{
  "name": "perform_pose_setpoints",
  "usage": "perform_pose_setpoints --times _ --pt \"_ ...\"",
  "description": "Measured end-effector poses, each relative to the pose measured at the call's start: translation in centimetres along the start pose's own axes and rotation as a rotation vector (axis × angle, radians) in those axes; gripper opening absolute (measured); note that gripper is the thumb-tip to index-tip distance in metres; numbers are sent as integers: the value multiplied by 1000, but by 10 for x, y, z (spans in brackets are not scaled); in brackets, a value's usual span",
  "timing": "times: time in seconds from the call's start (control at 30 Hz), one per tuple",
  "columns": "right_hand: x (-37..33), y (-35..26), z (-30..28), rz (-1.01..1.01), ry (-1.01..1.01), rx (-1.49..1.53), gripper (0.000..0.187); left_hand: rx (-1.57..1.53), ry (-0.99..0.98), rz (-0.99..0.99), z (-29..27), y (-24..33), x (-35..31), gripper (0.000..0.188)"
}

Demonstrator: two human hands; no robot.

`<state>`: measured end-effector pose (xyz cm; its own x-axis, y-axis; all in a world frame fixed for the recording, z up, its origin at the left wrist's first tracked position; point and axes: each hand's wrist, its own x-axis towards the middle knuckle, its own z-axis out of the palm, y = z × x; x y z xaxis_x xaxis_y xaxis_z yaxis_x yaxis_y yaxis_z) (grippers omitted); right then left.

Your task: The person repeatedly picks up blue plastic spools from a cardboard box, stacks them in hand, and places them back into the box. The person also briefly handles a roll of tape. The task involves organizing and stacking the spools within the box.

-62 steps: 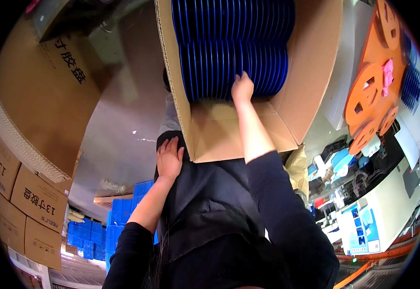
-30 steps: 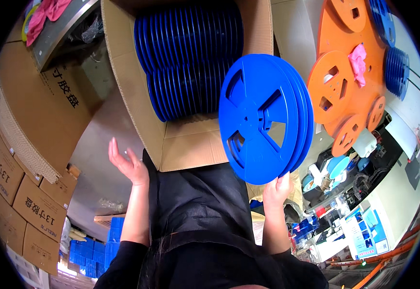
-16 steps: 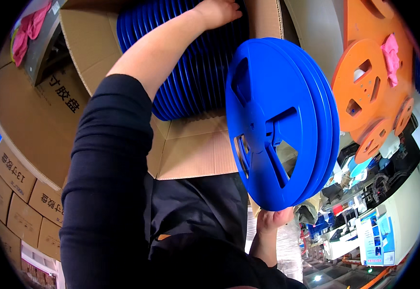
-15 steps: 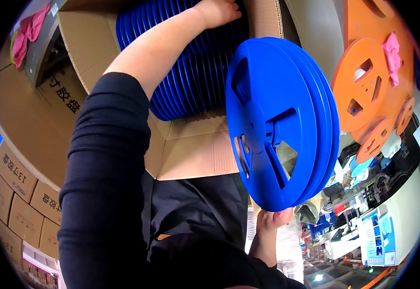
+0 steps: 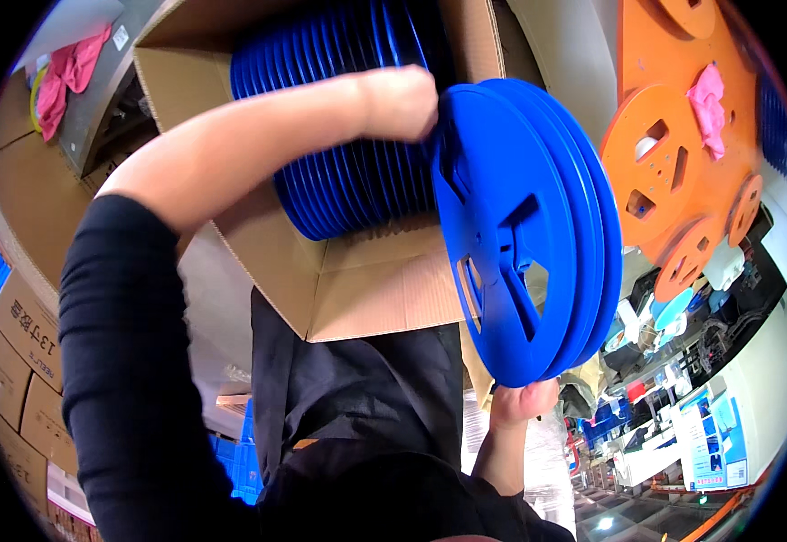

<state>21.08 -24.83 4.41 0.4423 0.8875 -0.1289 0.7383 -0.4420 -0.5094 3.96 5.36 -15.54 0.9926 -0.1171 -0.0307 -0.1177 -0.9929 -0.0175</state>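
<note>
A blue plastic reel stack (image 5: 520, 235) with cut-out windows stands tilted at the right side of an open cardboard box. My right hand (image 5: 524, 402) grips its lower edge from below. Inside the box (image 5: 384, 294), several blue reels (image 5: 348, 194) stand on edge in a tight row. My left hand (image 5: 404, 101) is curled closed beside the upper left rim of the held stack, in front of the row. Its fingertips are hidden, so what they hold cannot be made out.
An orange machine panel (image 5: 637, 172) with round orange discs and a pink cloth (image 5: 708, 110) stands at right. Stacked cartons (image 5: 18, 339) are at left, near another pink cloth (image 5: 73, 77) on a grey surface. A cluttered workbench (image 5: 674, 443) lies at lower right.
My left hand has come down from the far end of the reel row toward the held stack, its elbow swinging left. My right hand keeps its grip; the whole view has shifted slightly.
</note>
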Motion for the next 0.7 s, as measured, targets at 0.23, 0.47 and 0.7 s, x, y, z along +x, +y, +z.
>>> perform_pose_setpoints --times 0.23,0.47,0.7 --pt "42 -52 -15 -311 21 -41 12 -72 -93 -49 -91 49 -47 10" --pt "51 -33 -82 -284 293 -83 19 -186 -201 -133 -108 47 -79 11" --pt "66 -26 -108 -195 488 -96 28 -109 -96 -170 -105 74 -103 9"
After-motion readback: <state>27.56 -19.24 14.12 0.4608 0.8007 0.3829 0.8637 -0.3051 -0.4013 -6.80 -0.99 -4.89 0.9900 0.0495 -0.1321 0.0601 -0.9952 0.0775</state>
